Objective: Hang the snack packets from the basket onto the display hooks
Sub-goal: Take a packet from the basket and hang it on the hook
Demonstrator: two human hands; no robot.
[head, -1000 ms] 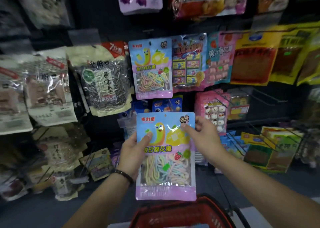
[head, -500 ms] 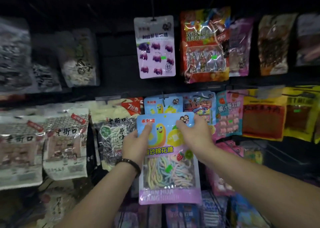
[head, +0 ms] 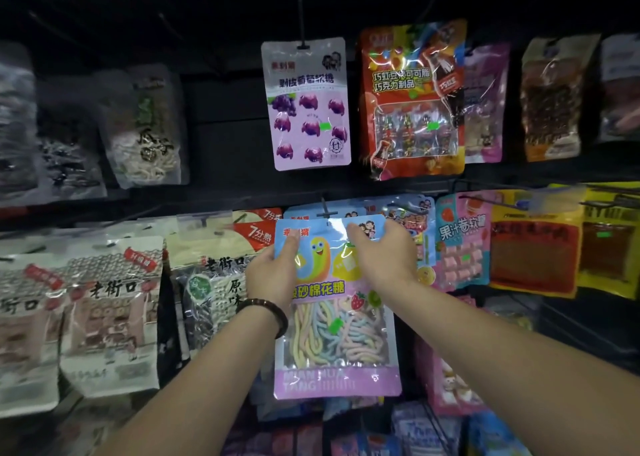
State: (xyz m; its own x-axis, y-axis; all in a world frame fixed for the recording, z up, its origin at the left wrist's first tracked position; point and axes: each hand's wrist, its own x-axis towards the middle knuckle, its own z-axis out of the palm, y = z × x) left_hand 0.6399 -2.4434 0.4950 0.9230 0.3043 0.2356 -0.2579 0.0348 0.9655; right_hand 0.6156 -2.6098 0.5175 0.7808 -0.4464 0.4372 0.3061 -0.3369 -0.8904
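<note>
- The snack packet (head: 337,334) is a flat, glossy plastic pouch with rounded corners. It has a blue top, a lilac bottom band and a clear window showing soft pastel candy ropes.
- You hold it upright in front of the lower row of the display. Its top edge sits just under the black hook (head: 325,209), which has a short crossbar.
- Your left hand (head: 273,275) grips the upper left corner, thumb flat on the front and fingers hidden behind.
- Your right hand (head: 384,258) pinches the upper right part. The thumb lies near the top middle and the fingers curl round the right edge.
- A dark beaded bracelet (head: 268,312) circles your left wrist.
- A matching blue pouch (head: 308,215) already hangs on that hook, directly behind yours.
- The packet's left edge overlaps a crinkly seed bag (head: 218,282), and its right edge covers part of a shiny blue pack (head: 414,213).
- The strawberry pouch (head: 462,241) hangs just beside your right hand.
- Above the hook, a dark band of back panel (head: 225,137) separates the rows.
- Higher up hang the smooth lilac grape pouch (head: 306,105) and a wrinkled red foil pack (head: 412,99).
</note>
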